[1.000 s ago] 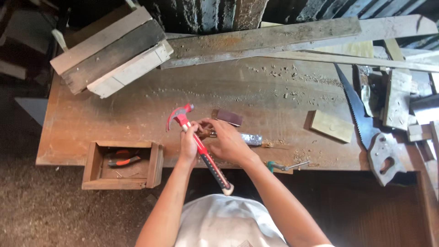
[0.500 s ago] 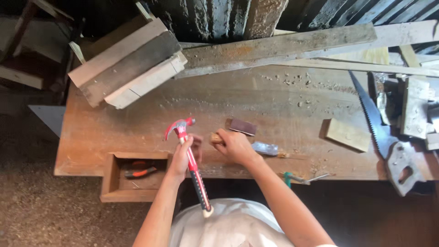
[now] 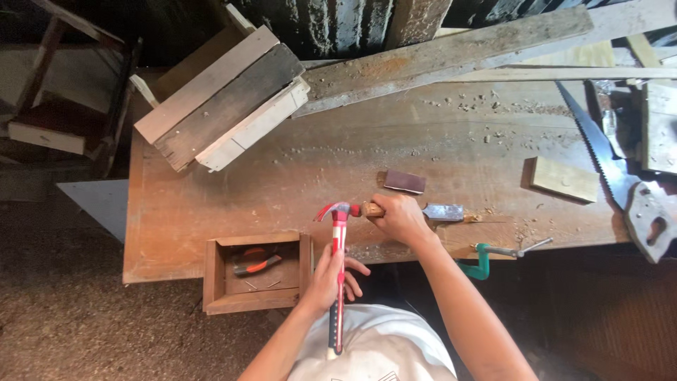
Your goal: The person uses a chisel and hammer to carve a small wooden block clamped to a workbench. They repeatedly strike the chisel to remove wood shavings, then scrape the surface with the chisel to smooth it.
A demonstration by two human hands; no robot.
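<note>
Hammer [image 3: 339, 243] head against chisel [image 3: 423, 211] handle.

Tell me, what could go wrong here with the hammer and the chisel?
1. The hammer head meets the chisel handle right beside the right hand; a glancing blow might hit the fingers.
2. The left hand grips mid-handle with loose fingers, so the hammer could slip.
3. The chisel works near the bench edge and might skid off.
</note>
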